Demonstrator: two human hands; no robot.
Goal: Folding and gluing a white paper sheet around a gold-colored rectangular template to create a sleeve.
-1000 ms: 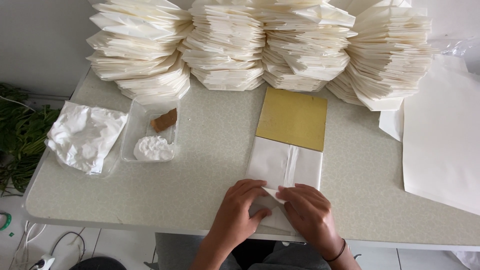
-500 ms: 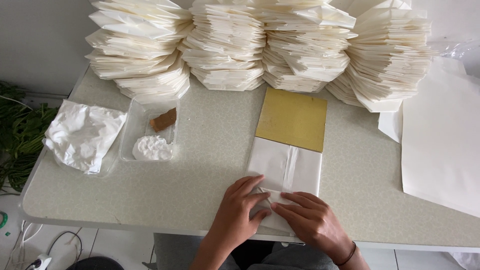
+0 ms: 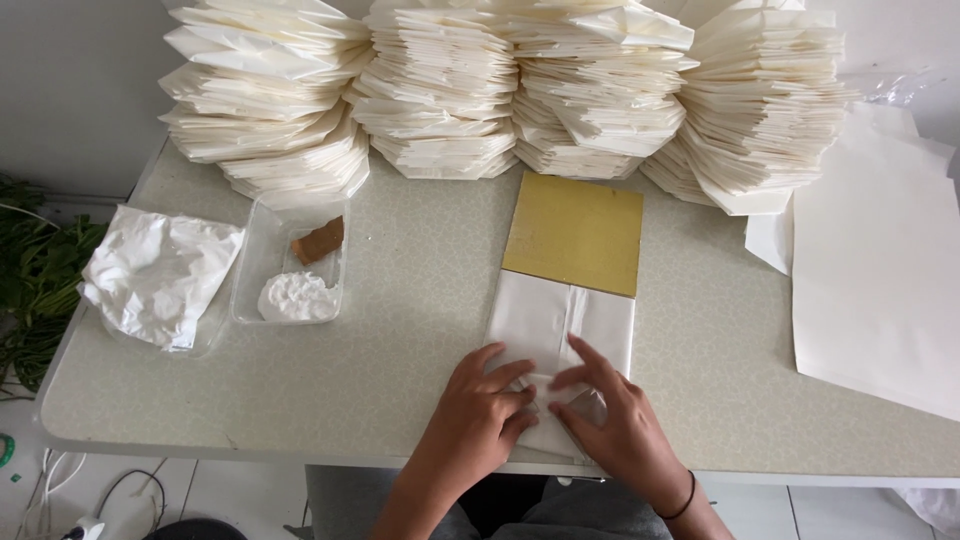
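A white paper sheet (image 3: 560, 320) lies folded around a yellow-gold board (image 3: 575, 232) at the table's near middle. My left hand (image 3: 480, 415) presses on the paper's near end, fingers bent over a fold. My right hand (image 3: 610, 420) rests beside it with fingers spread, pushing down the same folded corner; a dark band circles its wrist. Both hands touch the paper near the table's front edge.
Tall stacks of folded cream paper (image 3: 500, 90) line the back. A clear tray (image 3: 290, 262) holds white paste and a brown piece. A crumpled white bag (image 3: 160, 275) lies left, loose white sheets (image 3: 880, 270) right. The grey table (image 3: 400, 350) ends close to me.
My right hand slid left and up onto the fold, fingers now spread. My left hand stayed on the paper's near end, curling its fingers.
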